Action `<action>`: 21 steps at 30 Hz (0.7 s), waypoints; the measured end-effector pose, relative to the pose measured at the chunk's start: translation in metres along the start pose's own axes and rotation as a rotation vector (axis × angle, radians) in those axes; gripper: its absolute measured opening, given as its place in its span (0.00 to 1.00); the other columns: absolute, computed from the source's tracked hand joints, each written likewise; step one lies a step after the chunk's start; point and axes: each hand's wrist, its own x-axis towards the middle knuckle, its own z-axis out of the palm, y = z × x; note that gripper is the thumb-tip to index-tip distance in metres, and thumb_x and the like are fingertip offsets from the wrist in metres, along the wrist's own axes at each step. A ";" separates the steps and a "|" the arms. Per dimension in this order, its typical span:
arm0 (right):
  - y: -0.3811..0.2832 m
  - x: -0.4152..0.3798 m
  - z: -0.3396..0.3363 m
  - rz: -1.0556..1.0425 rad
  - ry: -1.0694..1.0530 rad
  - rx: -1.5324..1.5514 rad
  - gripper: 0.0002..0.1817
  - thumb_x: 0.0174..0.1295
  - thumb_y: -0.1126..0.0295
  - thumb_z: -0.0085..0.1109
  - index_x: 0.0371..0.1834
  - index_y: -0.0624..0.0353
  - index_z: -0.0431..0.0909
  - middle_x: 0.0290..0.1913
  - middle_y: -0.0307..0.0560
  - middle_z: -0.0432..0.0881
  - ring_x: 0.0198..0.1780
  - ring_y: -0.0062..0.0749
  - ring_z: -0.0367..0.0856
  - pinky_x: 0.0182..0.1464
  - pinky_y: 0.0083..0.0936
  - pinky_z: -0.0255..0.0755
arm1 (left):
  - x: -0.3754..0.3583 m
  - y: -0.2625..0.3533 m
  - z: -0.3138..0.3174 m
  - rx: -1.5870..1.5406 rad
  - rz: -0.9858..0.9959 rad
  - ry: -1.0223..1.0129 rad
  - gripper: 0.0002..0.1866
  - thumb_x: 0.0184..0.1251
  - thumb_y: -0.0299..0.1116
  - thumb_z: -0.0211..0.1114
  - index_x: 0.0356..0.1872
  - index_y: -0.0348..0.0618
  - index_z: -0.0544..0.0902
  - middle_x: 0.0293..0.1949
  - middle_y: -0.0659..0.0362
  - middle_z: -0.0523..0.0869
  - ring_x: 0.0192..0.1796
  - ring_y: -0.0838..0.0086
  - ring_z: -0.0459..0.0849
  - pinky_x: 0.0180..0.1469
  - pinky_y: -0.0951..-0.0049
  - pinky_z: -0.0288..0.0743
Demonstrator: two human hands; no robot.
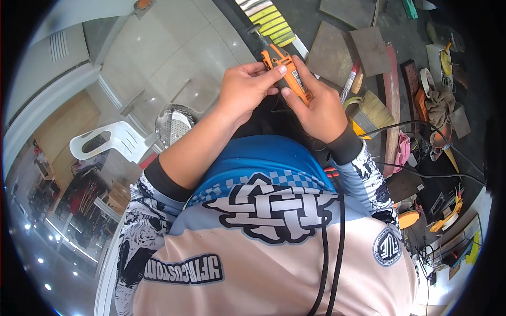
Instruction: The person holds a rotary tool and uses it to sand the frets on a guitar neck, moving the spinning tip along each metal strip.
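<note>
An orange and black rotary tool point(296, 83) is held in both hands, tilted, its narrow end with a small round disc point(254, 29) toward the upper left. My left hand point(243, 88) grips the part near that end, thumb on top and fingers curled round its side. My right hand point(322, 108) holds the lower body, with the index finger along its right edge and the thumb on its near side. Beside the disc end lies a yellow-green and white striped item point(271, 22).
On the dark surface at right are metal plates point(329, 52), a wide brush point(375, 111), a marker point(350, 80), a brown rag point(440, 105) and black cables point(416, 124). At left are a white plastic chair point(132, 141) and a perforated round metal item point(176, 126).
</note>
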 end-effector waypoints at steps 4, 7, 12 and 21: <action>0.000 0.002 -0.001 0.024 -0.023 0.008 0.37 0.69 0.57 0.68 0.79 0.58 0.68 0.41 0.65 0.88 0.41 0.59 0.91 0.45 0.41 0.83 | 0.003 0.000 0.000 0.009 0.001 -0.003 0.23 0.71 0.37 0.77 0.56 0.27 0.85 0.48 0.52 0.90 0.44 0.73 0.90 0.48 0.73 0.87; 0.001 0.003 -0.001 0.033 -0.035 0.027 0.37 0.69 0.57 0.67 0.79 0.58 0.68 0.41 0.65 0.88 0.41 0.59 0.91 0.45 0.41 0.83 | 0.002 0.002 0.001 -0.002 -0.003 0.004 0.22 0.71 0.37 0.77 0.56 0.27 0.86 0.48 0.52 0.90 0.45 0.73 0.89 0.48 0.73 0.86; 0.002 0.004 -0.003 0.044 -0.043 0.038 0.37 0.70 0.57 0.67 0.80 0.58 0.68 0.40 0.65 0.88 0.41 0.59 0.91 0.45 0.41 0.83 | 0.004 0.001 0.001 0.009 -0.010 -0.003 0.22 0.70 0.37 0.77 0.55 0.27 0.86 0.48 0.53 0.90 0.44 0.74 0.89 0.48 0.74 0.86; 0.006 0.006 -0.003 0.052 -0.025 0.069 0.36 0.70 0.57 0.67 0.79 0.59 0.69 0.38 0.66 0.88 0.39 0.59 0.90 0.44 0.41 0.82 | 0.006 0.004 0.006 -0.014 0.005 0.019 0.22 0.68 0.38 0.79 0.52 0.27 0.87 0.43 0.54 0.92 0.40 0.77 0.88 0.42 0.78 0.84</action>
